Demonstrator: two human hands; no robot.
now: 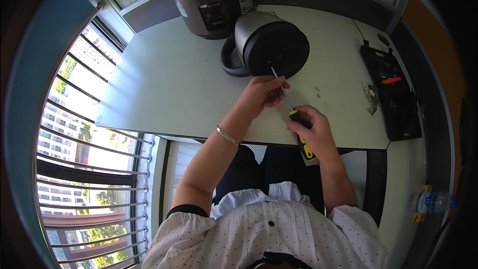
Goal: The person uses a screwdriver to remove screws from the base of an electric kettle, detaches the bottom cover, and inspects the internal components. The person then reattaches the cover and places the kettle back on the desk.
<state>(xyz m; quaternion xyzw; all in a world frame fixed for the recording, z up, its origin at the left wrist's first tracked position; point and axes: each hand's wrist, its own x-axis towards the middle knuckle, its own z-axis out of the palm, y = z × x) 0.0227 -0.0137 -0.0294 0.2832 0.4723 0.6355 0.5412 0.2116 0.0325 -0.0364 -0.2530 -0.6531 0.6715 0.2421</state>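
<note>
On my feed, the right hand [316, 132] is wrapped round the handle of 1 yellow-and-black screwdriver [294, 115], just in front of the electric kettle [279, 50]. The left hand [261, 94] pinches its shaft, tip at the kettle's base. I see the kettle lying sideways on the bench [164, 79].

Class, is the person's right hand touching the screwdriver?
Touching. The head view shows the right hand wrapped around the screwdriver at its black-and-yellow handle.
</note>
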